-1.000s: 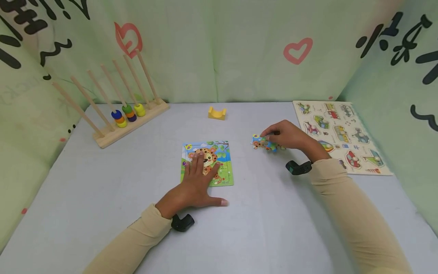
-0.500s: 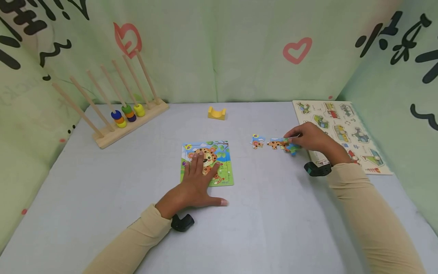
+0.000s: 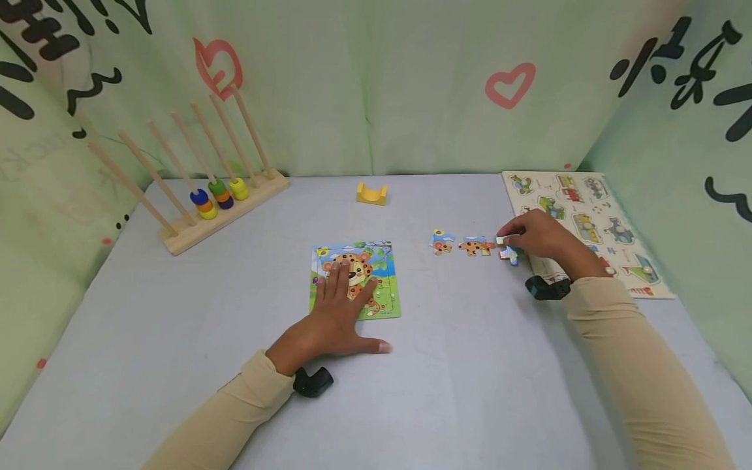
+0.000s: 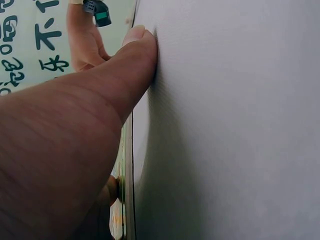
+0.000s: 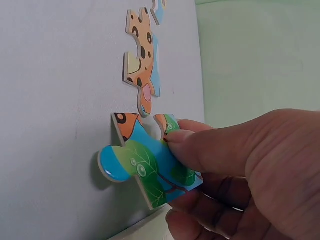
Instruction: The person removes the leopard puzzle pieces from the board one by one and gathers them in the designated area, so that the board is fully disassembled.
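Observation:
My left hand (image 3: 335,320) lies with straight, spread fingers on a square leopard puzzle board (image 3: 388,287), its thumb out on the tabletop. In the left wrist view the thumb (image 4: 125,65) hides much of the board's edge. To the right, my right hand (image 3: 543,243) pinches a jigsaw piece (image 5: 150,170) with green leaves, blue sky and a bit of spotted orange, tilted off the table. Left of it lies a spotted leopard-body jigsaw piece (image 3: 474,247). Farther left is another jigsaw piece (image 3: 442,243) with an ear and a yellow corner.
A wooden peg rack (image 3: 223,212) with several coloured beads stands at the back left. A yellow curved block (image 3: 372,194) sits at the back middle. A cream picture board (image 3: 578,209) lies at the right, partly behind the right hand. Curtains (image 3: 376,85) bound the table.
My right hand has moved right, drawing the leaf piece away from the row. The leopard-body piece now lies apart from the ear piece. My left hand has stayed put.

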Available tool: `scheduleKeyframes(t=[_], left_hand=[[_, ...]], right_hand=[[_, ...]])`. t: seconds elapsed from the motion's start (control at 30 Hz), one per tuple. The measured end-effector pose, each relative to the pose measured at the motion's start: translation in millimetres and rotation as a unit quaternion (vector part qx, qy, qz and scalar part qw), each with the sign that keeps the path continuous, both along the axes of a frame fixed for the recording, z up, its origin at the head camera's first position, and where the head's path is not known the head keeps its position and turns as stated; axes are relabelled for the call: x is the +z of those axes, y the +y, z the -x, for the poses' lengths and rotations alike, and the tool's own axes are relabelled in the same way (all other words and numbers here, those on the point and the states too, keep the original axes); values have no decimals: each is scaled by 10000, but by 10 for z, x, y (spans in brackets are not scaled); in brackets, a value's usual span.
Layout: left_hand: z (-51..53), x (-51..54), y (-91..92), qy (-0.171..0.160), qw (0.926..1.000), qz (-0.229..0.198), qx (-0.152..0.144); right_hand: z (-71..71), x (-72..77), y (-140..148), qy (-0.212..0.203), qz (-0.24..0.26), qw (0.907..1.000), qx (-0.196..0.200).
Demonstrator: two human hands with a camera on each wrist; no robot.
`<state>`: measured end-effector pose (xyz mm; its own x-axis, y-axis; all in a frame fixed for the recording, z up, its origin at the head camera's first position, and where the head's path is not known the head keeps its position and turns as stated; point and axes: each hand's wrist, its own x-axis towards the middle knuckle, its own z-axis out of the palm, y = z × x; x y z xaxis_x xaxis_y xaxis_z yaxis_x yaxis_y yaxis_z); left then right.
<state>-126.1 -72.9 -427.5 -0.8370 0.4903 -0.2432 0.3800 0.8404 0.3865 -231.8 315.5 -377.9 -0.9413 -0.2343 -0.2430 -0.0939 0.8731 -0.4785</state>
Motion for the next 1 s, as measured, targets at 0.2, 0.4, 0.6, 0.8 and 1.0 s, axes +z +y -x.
scheduleKeyframes(t=[0.2, 0.4, 0.6, 0.8, 1.0], left_hand=[[4, -6, 6, -32, 10000, 44, -14], [11, -9, 12, -38, 10000, 58, -19], [8, -15, 9, -20, 10000, 48, -20], [10, -16, 10, -14, 9999, 102, -27], [11, -10, 9, -7, 9999, 140, -3]], right_hand=[[13, -22, -14, 38, 2, 9999, -106], [24, -44, -19, 16, -121, 9998, -181], [32, -65, -40, 102, -212, 9996, -124], [49, -75, -49, 124, -361, 9992, -121], [70, -46, -31, 169, -308, 9992, -171]])
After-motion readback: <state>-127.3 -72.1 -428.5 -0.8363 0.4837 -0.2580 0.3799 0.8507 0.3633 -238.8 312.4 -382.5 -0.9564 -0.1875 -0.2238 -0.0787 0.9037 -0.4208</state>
